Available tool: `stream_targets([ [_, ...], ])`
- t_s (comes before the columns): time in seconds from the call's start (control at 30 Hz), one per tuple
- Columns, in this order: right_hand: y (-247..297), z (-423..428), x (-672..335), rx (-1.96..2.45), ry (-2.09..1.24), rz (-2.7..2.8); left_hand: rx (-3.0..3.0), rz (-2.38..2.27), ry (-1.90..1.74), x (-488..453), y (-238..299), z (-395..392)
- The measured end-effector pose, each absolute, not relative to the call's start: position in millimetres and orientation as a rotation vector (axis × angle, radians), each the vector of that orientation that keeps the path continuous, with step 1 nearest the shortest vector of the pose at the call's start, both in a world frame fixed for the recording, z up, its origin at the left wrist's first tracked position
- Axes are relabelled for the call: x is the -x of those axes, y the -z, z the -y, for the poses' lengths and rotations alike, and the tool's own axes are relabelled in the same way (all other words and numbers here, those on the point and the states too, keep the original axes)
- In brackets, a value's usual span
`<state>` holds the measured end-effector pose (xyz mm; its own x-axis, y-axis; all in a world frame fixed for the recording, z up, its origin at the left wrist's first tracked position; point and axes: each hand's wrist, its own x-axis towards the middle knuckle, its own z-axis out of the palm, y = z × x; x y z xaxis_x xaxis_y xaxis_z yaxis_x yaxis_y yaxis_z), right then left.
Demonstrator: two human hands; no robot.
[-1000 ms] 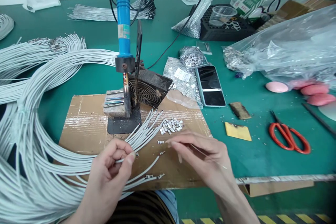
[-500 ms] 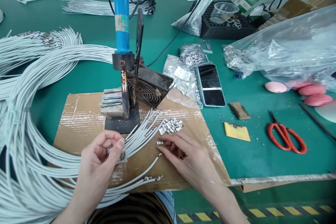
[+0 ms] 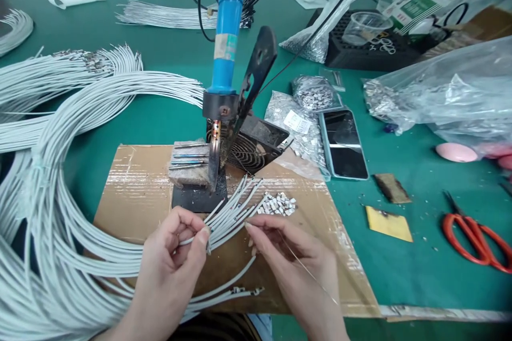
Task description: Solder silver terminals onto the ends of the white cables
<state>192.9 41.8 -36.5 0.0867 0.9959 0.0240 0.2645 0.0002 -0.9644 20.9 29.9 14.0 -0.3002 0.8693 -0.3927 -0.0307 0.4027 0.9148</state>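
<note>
Head view: our left hand (image 3: 174, 261) pinches a white wire (image 3: 186, 242), its axis pointing toward three o'clock, where our right hand (image 3: 302, 258) closes on a thin wire (image 3: 309, 272). Metal clips (image 3: 277, 204) lie at two o'clock from the nearer right fingertips (image 3: 256, 220). Our hands sit closer together than half a second ago.

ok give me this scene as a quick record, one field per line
left hand: pinching a white cable
right hand: holding a thin wire
on the cardboard: small metal pieces, piled loosely
behind the hands: blue-handled tool, tip down
beyond the cardboard, rightward: phone, yellow pad, red-handled scissors
</note>
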Motion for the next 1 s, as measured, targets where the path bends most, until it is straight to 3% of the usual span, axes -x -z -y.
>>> stream_targets([
  [0.17,25.6,-41.8,-172.8,1.343,-1.265,1.073,-0.743,-1.615,-1.041,-17.4,-15.0,-32.2],
  [1.0,31.5,-38.5,-159.2,1.128,-1.360,1.109,-0.694,-1.539,-1.033,-16.6,-17.1,-33.0],
])
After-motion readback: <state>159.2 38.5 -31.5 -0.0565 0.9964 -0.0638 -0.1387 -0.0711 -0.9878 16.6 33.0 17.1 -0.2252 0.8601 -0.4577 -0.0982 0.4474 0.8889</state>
